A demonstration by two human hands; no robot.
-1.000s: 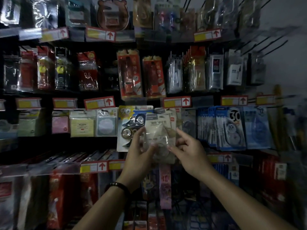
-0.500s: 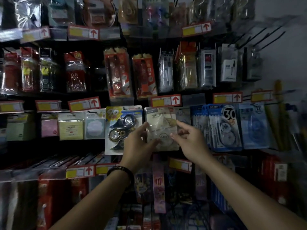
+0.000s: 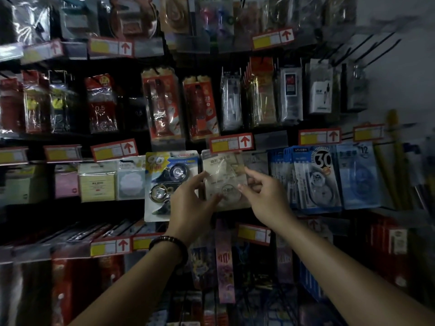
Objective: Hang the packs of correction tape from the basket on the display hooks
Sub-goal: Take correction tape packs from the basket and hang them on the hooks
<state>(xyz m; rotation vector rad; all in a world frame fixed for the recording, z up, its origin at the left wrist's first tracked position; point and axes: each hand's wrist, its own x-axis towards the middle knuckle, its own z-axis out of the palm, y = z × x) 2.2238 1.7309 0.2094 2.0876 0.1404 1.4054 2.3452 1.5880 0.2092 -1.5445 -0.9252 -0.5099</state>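
Just below the red-and-yellow price tag [image 3: 231, 143], the upright beige-carded clear blister pack of correction tape [image 3: 223, 175] was pinched by its side edges between the left hand [image 3: 190, 204] and the right hand [image 3: 264, 200].

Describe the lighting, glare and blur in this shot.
Head view, light: dim and underexposed, lower left shelves nearly black; head view, glare: streaks on the cellophane packs at top left; head view, focus: edges smear and bow, beige pack at centre clearest, its print soft.

correction tape pack [image 3: 223, 176] lifted, top now behind price tag [image 3: 231, 143]
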